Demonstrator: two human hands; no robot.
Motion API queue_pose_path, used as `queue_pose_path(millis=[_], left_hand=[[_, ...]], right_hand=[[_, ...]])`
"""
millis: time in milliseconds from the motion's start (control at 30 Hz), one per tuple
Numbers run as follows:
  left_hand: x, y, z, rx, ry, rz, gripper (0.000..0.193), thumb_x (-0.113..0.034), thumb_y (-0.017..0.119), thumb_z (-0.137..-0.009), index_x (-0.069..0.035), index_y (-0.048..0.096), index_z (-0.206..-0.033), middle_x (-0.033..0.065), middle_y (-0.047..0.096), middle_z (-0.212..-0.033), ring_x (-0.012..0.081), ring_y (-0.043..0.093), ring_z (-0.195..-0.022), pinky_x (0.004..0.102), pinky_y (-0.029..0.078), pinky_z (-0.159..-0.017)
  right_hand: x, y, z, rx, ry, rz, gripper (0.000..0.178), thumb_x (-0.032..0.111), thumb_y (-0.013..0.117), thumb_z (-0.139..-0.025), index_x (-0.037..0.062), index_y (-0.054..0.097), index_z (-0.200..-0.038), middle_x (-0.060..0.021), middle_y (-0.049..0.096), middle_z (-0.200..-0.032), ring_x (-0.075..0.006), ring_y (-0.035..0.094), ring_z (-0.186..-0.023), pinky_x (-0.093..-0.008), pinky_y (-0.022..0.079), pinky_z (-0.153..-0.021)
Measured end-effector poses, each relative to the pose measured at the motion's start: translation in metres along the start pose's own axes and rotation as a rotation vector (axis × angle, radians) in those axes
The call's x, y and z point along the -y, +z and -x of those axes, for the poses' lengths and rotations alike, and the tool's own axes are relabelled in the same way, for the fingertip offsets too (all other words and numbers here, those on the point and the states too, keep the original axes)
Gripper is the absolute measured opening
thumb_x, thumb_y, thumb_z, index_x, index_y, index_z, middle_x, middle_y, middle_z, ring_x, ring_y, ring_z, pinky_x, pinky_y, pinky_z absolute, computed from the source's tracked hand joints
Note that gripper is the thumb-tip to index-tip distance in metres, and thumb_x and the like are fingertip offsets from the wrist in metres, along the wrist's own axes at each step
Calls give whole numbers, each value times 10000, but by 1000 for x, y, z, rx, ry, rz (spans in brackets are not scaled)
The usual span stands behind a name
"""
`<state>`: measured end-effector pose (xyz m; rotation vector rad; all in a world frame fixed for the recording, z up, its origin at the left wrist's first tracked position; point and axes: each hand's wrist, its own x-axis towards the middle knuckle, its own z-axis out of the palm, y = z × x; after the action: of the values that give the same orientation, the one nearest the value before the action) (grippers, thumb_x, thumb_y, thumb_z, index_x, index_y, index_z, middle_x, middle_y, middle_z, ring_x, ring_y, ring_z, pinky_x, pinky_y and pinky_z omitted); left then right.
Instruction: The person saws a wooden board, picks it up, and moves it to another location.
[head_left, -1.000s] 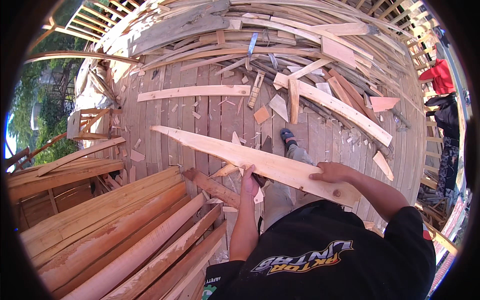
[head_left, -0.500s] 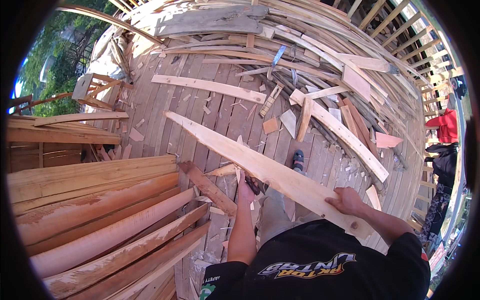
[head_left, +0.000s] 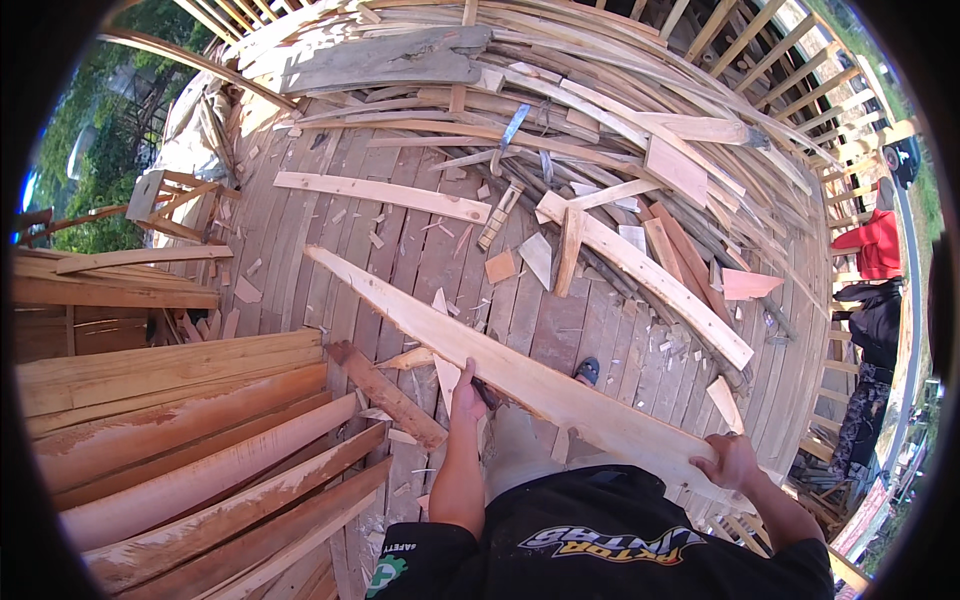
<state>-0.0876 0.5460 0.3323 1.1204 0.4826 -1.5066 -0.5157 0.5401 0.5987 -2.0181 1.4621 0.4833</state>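
Observation:
A long pale wooden plank (head_left: 520,375) with a rough near edge lies slantwise in front of me, narrowing to a tip at the far left. My right hand (head_left: 727,462) is closed around it near its right end. My left hand (head_left: 468,398) grips the near edge left of the middle, one finger or thumb lying on the face and the others hidden. Beside that hand a dark object (head_left: 489,394) shows partly under the plank; I cannot make out its kind or whether I hold it. Close by on the left is a short reddish-brown board (head_left: 388,392).
Stacked thick timbers (head_left: 190,365) fill the left side. A big heap of planks (head_left: 600,110) lies at the back, with a drilled board (head_left: 660,290) in front. Another flat board (head_left: 380,195) and offcuts litter the plank floor (head_left: 330,240). A person in red (head_left: 880,245) is beyond the right railing.
The plank has shifted a little nearer and turned slightly flatter. My right hand has moved right and down with it; the left has come up against its edge. The whole view has shifted slightly.

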Motion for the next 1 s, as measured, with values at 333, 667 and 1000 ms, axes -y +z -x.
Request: queue_pose_path(millis=[333,667,1000], left_hand=[[25,155,44,439,315,-226,277,-240,614,-923,-52,542,-1113,40,635,-900,124,609,-720,262,507,-627],[41,323,111,745,633,-585,256,-153,651,-888,-30,587,-1103,55,657,-995,144,625,-887,299,493,-808],[51,400,110,1009,565,-1225,274,-99,678,-858,4,616,-1104,39,667,-973,108,608,-876,268,474,-813]], right_hand=[[-156,110,39,-395,24,-115,472,471,666,-804,25,602,-947,-150,643,-794,-347,639,-694,-438,497,-623],[-146,-14,-72,-497,-146,-613,511,285,724,-786,35,517,-1182,-187,485,-1306,-351,472,-1221,-409,388,-1030],[-79,-308,-95,-787,-945,-1191,870,537,674,-807,7,334,-1407,-144,521,-1303,-229,522,-1181,-389,406,-1026]])
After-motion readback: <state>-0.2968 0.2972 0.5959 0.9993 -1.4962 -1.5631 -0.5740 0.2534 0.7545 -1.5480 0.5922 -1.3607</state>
